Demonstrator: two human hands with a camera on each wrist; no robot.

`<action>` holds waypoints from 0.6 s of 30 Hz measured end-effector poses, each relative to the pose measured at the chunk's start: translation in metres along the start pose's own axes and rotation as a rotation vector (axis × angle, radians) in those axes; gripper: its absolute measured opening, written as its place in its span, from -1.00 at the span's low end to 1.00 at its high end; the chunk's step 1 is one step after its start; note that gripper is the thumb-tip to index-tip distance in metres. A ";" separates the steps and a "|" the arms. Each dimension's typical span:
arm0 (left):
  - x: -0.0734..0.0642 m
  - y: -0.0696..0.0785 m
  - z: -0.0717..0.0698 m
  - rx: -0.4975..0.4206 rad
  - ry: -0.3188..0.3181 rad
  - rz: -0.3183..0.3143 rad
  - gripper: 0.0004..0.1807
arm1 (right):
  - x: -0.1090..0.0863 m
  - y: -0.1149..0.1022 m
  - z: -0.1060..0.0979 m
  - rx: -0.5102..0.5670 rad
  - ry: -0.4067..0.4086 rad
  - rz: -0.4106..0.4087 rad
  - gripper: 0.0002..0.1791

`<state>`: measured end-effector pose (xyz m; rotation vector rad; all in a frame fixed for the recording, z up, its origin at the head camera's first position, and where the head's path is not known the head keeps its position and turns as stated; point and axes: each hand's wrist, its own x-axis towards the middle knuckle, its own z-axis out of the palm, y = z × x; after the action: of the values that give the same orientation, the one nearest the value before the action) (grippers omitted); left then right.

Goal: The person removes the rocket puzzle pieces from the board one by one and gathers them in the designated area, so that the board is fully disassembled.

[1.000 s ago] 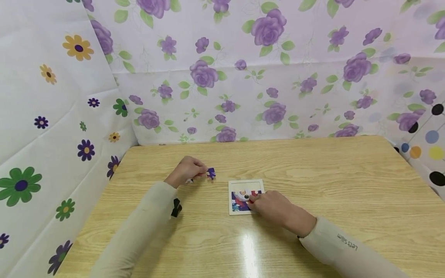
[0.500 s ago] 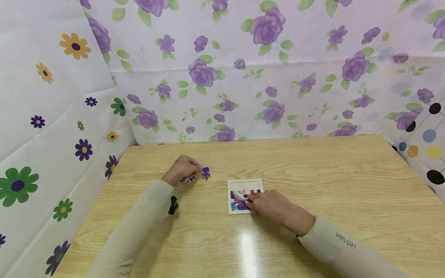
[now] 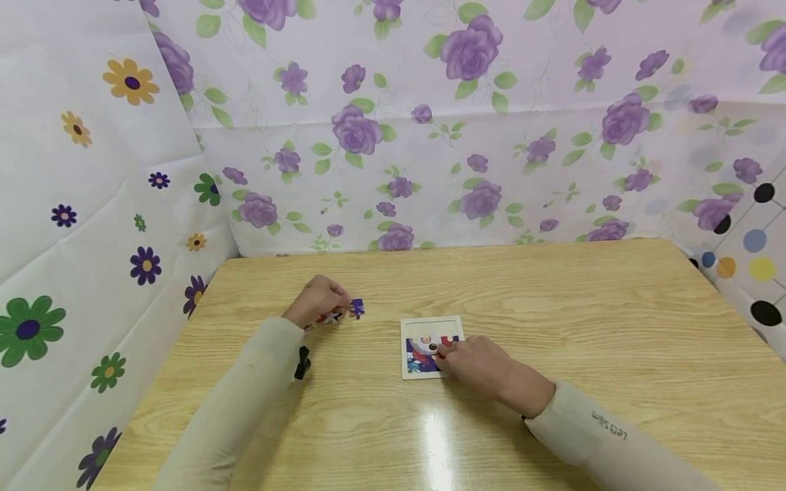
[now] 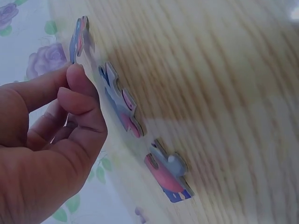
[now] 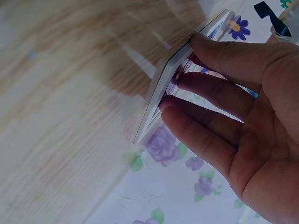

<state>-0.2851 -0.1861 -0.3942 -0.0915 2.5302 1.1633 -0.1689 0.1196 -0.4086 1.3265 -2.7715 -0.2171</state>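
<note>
My left hand pinches a purple jigsaw piece between thumb and fingertips, left of the puzzle tray. In the left wrist view, that jigsaw piece stands tilted at the fingertips. Two more jigsaw pieces, one grey and pink and one with a pink patch and blue edge, lie on the table beside the hand. My right hand rests on a white-framed puzzle tray. Its thumb is at the frame's edge and its extended fingers touch the picture, covering the lower right part. The upper strip shows bare backing.
The wooden table stretches around the tray and pieces. A flowered cloth hangs behind its far edge, with another flowered cloth on the left. A small black object shows beside the left cuff.
My left hand has drawn the purple jigsaw piece leftward, toward the other loose pieces. My right hand has stayed on the tray. The head view has shifted slightly.
</note>
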 end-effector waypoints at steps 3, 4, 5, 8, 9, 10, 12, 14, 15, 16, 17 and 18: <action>0.000 -0.001 -0.001 0.005 0.004 0.000 -0.83 | 0.000 0.000 0.000 0.000 -0.010 0.008 -0.74; 0.001 -0.001 -0.002 0.007 0.004 -0.003 -0.84 | 0.000 0.000 0.000 0.001 -0.013 0.010 -0.74; 0.000 -0.001 -0.002 0.012 0.003 -0.007 -0.84 | 0.000 0.000 0.000 0.000 -0.016 0.013 -0.73; 0.000 0.000 -0.003 0.030 0.004 -0.018 -0.84 | 0.001 -0.001 0.000 -0.003 -0.017 0.017 -0.73; -0.001 0.001 -0.003 0.039 0.006 -0.020 -0.84 | 0.000 -0.001 0.000 -0.003 -0.018 0.018 -0.73; -0.001 0.001 -0.003 0.049 0.009 -0.020 -0.84 | 0.000 -0.001 0.000 -0.001 -0.019 0.019 -0.73; -0.001 0.002 -0.002 0.072 0.015 -0.016 -0.84 | 0.000 -0.001 0.000 0.006 -0.022 0.021 -0.73; -0.001 0.003 -0.002 0.098 0.020 -0.012 -0.85 | 0.000 -0.001 0.000 0.014 -0.028 0.022 -0.72; -0.001 0.003 -0.002 0.110 0.021 -0.011 -0.85 | 0.000 -0.001 0.000 0.018 -0.031 0.023 -0.72; -0.001 0.003 -0.002 0.121 0.021 -0.011 -0.84 | 0.000 -0.001 0.000 0.019 -0.032 0.023 -0.72; -0.001 0.003 -0.002 0.130 0.022 -0.013 -0.85 | 0.000 -0.001 0.000 0.019 -0.031 0.023 -0.72; 0.000 0.003 -0.002 0.141 0.025 -0.014 -0.85 | 0.000 -0.001 0.000 0.020 -0.032 0.023 -0.72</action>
<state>-0.2859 -0.1855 -0.3905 -0.0887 2.6208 0.9813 -0.1682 0.1196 -0.4088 1.3055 -2.8211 -0.2120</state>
